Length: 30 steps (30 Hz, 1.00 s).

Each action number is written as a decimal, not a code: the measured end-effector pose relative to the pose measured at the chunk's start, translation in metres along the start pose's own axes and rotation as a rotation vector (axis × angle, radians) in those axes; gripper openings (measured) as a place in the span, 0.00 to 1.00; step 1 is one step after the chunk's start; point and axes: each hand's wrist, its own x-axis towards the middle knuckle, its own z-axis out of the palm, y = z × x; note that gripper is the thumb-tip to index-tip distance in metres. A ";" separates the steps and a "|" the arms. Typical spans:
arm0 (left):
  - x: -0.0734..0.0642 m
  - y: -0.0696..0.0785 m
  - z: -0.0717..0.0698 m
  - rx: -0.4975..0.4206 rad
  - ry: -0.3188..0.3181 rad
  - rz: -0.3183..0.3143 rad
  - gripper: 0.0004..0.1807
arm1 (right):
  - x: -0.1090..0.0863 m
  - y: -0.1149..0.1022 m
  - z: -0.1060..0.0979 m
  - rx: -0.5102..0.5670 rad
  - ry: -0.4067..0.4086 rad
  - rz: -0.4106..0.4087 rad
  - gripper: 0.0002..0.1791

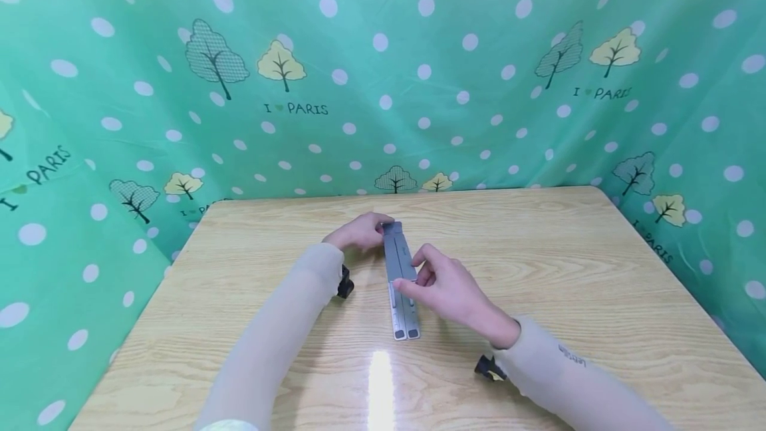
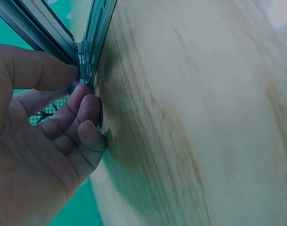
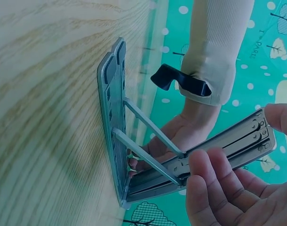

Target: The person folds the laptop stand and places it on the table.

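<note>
A grey metal folding laptop stand sits lengthwise on the table, its upper arms raised at an angle. In the right wrist view its slotted base lies against the tabletop, and two thin struts link it to the raised arms. At the far end, my left hand pinches the stand beside its hinge, fingers curled near the tabletop. My right hand grips the raised free end, thumb at the tip and fingers along the side. The two arms lie close together.
The stand is on a light wood-grain table. A green dotted cloth with printed trees hangs behind and around it. Black clip-like pieces are fixed at both sleeve cuffs. A bright light reflection shows on the table's near side.
</note>
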 end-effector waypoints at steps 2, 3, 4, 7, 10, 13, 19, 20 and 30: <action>0.000 0.000 0.000 -0.001 -0.002 0.004 0.35 | 0.000 0.000 0.000 -0.002 0.001 0.005 0.21; 0.000 -0.001 0.000 0.002 -0.002 0.010 0.35 | 0.000 0.000 0.001 -0.003 0.001 0.006 0.21; -0.001 -0.001 0.000 0.006 0.001 0.016 0.36 | 0.000 0.000 0.001 -0.004 -0.001 0.009 0.22; -0.003 -0.004 0.001 0.027 0.020 0.032 0.37 | 0.000 -0.001 -0.001 0.008 -0.015 0.019 0.23; -0.008 -0.006 0.001 0.064 0.065 0.038 0.37 | 0.000 0.001 -0.007 0.033 -0.019 0.015 0.24; -0.016 -0.008 0.002 0.084 0.127 0.040 0.33 | 0.005 0.007 -0.014 0.089 0.004 -0.006 0.23; -0.042 -0.005 0.012 -0.021 0.266 0.026 0.20 | 0.023 0.029 -0.024 0.288 0.039 0.041 0.26; -0.047 -0.003 0.014 -0.047 0.284 0.022 0.18 | 0.026 0.033 -0.023 0.315 0.029 0.071 0.26; -0.082 0.005 0.043 -0.341 0.232 0.069 0.12 | 0.042 0.058 -0.008 0.523 -0.165 0.233 0.15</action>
